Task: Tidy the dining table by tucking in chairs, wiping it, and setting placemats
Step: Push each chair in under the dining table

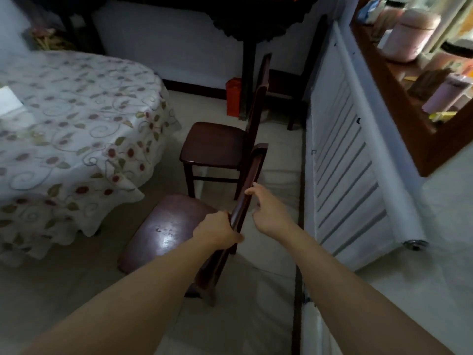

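Observation:
A dark wooden chair (163,226) stands near me, its seat facing the table and a gap of floor between them. My left hand (217,229) is closed around the top rail of its backrest. My right hand (266,208) rests on the same rail a little farther along, fingers loosely curled with the fingertips touching the wood. A second dark chair (212,144) stands beyond it, also pulled out from the table. The round dining table (76,119) at the left wears a white cloth with a flower pattern.
A white slatted cabinet (340,175) runs along the right, close behind the chairs. A wooden shelf with pink containers (409,34) sits at the upper right. An orange box (234,99) stands on the floor by a dark table leg. A white paper lies on the table's left edge (7,101).

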The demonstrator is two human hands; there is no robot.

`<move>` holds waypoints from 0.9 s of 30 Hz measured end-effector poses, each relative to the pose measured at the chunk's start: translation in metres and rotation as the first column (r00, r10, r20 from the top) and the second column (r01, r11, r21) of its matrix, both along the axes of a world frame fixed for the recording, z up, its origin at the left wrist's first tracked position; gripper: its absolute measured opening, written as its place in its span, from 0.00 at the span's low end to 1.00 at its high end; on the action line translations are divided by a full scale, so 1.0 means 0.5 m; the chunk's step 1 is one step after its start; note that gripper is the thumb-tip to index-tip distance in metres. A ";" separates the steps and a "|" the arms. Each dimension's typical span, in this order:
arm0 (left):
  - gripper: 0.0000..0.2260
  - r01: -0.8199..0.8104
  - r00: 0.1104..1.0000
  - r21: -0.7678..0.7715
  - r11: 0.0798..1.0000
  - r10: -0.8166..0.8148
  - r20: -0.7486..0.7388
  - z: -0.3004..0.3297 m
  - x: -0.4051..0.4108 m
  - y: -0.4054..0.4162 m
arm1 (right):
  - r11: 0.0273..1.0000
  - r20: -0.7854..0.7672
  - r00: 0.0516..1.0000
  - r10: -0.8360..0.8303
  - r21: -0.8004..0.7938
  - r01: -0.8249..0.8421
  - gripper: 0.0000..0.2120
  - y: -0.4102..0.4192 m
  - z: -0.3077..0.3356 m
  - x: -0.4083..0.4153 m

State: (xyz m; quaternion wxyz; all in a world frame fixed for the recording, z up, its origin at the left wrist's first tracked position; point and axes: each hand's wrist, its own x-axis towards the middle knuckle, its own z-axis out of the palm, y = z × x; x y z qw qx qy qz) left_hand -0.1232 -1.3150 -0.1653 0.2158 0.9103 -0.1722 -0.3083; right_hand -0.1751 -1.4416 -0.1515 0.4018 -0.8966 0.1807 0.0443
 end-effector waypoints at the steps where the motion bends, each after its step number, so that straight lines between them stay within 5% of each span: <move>1: 0.17 -0.008 0.999 0.028 1.000 0.007 0.032 -0.005 -0.003 -0.005 | 1.000 0.035 0.999 0.010 -0.015 -0.009 0.22 -0.007 -0.005 0.005; 10: 0.19 -0.131 0.991 0.130 0.983 0.130 0.018 0.042 0.028 0.033 | 0.940 0.101 0.974 0.203 -0.299 -0.164 0.23 0.025 -0.006 0.064; 14: 0.18 -0.240 0.971 0.174 0.955 0.239 0.026 0.077 0.091 0.096 | 0.819 0.149 0.913 0.380 -0.512 -0.258 0.26 0.062 0.027 0.144; 19: 0.21 -0.292 0.956 0.145 0.945 0.286 0.061 0.110 0.194 0.193 | 0.606 0.032 0.832 0.554 -0.701 -0.376 0.37 0.120 0.032 0.292; 27: 0.16 -0.465 0.859 0.071 0.882 0.430 0.278 0.153 0.349 0.353 | 0.484 0.090 0.715 0.693 -0.793 -0.370 0.33 0.253 0.070 0.508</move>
